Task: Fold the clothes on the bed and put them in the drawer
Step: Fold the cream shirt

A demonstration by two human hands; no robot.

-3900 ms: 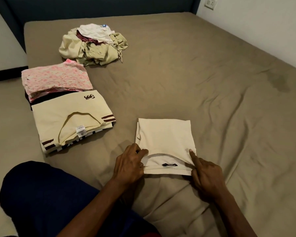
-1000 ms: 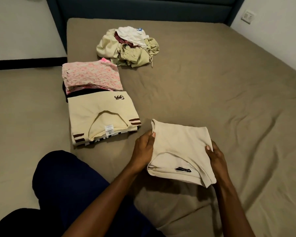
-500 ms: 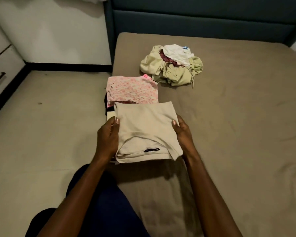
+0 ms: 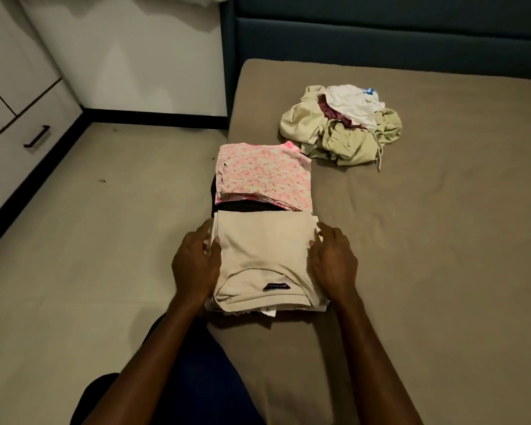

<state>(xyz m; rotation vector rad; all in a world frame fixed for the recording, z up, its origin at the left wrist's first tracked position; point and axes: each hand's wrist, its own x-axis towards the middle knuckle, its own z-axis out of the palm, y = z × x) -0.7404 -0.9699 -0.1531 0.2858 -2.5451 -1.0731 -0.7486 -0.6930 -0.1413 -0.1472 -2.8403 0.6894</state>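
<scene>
Folded cream shirt (image 4: 262, 256) now stacked; left hand (image 4: 196, 265), right hand (image 4: 331, 265) flank it

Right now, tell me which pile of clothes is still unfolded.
The far pile, a crumpled heap of beige, white and maroon near the headboard. The pink stack and the cream stack are folded flat.

A dark blue padded headboard (image 4: 380, 32) stands behind the mattress. A white wall (image 4: 141, 62) meets the beige floor (image 4: 74, 256) at a black skirting strip (image 4: 154, 116).
</scene>
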